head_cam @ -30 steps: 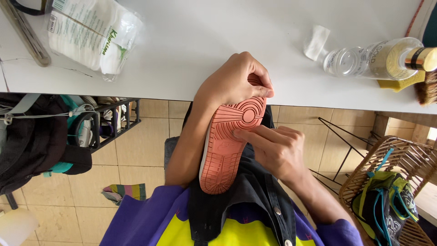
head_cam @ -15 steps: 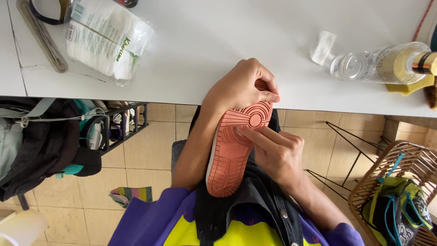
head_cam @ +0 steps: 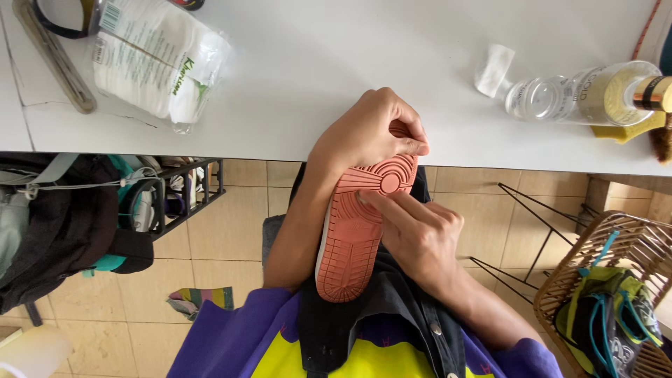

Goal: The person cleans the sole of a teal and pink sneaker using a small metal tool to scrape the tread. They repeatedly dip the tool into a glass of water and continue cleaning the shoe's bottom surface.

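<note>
A shoe (head_cam: 352, 241) with a salmon-orange ribbed sole lies sole-up over my lap, its toe end at the white table's edge (head_cam: 280, 143). My left hand (head_cam: 367, 133) wraps over the toe and pinches it with fingers and thumb. On the shoe's right side sits my right hand (head_cam: 420, 238). Its index finger stretches across the forefoot of the sole and the other fingers curl against the shoe's edge. The shoe's upper is hidden underneath.
On the table are a clear bag of white cotton pads (head_cam: 161, 63), a clear bottle on its side (head_cam: 581, 94), a small white pad (head_cam: 493, 70) and a yellow sponge (head_cam: 626, 129). A black bag (head_cam: 56, 224) and wire rack (head_cam: 185, 196) stand left, a wicker basket (head_cam: 602, 280) right.
The view has shifted slightly, so the table sits lower in the frame. Both hands stay on the shoe, and my right fingers have slid a little along the sole.
</note>
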